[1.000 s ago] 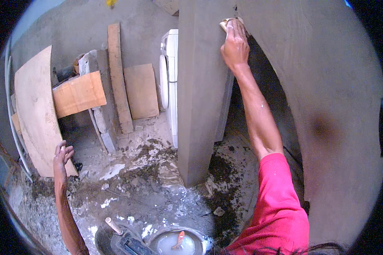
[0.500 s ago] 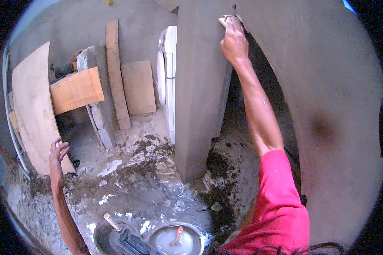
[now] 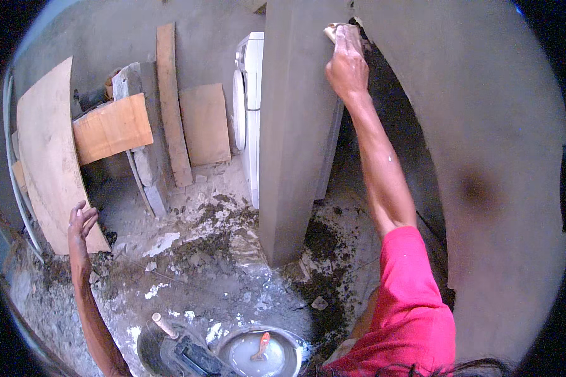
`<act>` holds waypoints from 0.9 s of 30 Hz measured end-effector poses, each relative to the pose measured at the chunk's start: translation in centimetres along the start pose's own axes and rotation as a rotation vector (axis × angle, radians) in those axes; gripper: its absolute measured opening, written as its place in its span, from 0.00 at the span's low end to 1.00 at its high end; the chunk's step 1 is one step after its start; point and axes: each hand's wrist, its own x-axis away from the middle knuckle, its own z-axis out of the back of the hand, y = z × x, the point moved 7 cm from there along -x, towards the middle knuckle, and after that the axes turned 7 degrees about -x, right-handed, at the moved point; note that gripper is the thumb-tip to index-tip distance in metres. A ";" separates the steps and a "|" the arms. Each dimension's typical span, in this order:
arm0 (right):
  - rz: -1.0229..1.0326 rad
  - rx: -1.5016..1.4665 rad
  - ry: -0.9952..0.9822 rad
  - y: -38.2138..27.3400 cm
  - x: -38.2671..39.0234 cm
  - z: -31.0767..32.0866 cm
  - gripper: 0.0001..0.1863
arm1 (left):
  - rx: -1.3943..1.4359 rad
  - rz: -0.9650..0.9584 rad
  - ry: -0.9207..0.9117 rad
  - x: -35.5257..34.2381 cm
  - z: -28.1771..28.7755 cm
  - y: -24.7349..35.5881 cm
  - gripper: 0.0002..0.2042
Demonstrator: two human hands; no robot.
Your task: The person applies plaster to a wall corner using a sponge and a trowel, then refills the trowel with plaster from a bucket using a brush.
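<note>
My right hand [image 3: 348,70] is stretched far up to the top of the grey plastered column [image 3: 290,157]. Its fingers are closed over a pale, flat, sponge-like pad [image 3: 331,31], pressed to the plaster beside a dark, ragged gap; the hand hides part of the pad. At the left, my left hand [image 3: 82,225] hangs in the air, holding nothing, its fingers apart and slightly bent. Behind it in the picture stands a large pale board [image 3: 49,151]. Below, a round bucket [image 3: 223,347] of cloudy water holds an orange-handled brush [image 3: 264,342].
Beside the bucket is a dark tub [image 3: 146,352] with a black trowel-like tool [image 3: 198,359] across it. A white appliance [image 3: 253,119] stands behind the column. Planks [image 3: 172,107] and an orange-brown board [image 3: 113,129] lean at the left. Rubble [image 3: 319,303] litters the floor; a plastered wall [image 3: 503,144] rises at right.
The pad has shifted slightly against the column, and more of it shows under my right fingers. My left hand has barely moved. The whole view has tilted a little.
</note>
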 end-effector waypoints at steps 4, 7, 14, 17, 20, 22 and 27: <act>-0.150 -0.054 0.001 -1.1 4.4 -1.9 0.29 | 0.063 0.013 0.001 -0.2 -0.6 -0.2 0.30; -0.067 -0.147 -0.031 -4.2 7.3 -0.1 0.30 | 0.052 -0.001 -0.009 -0.2 -0.3 0.5 0.31; -0.116 -0.142 -0.155 -1.6 0.4 1.7 0.28 | 0.011 -0.055 -0.040 0.4 -1.1 2.1 0.30; -0.194 -0.118 -0.129 0.2 0.3 -1.0 0.29 | 0.032 -0.035 -0.048 0.1 -1.9 0.9 0.27; -0.080 -0.067 -0.080 -3.5 5.2 -1.2 0.33 | 0.064 -0.064 -0.068 -1.3 -0.8 -0.7 0.25; -0.114 -0.164 -0.151 -5.6 8.4 0.0 0.33 | 0.059 -0.007 -0.046 -1.6 -1.2 -1.5 0.24; -0.059 -0.129 -0.223 -2.8 6.4 1.7 0.35 | -0.026 0.001 -0.108 -1.2 -4.0 -1.8 0.24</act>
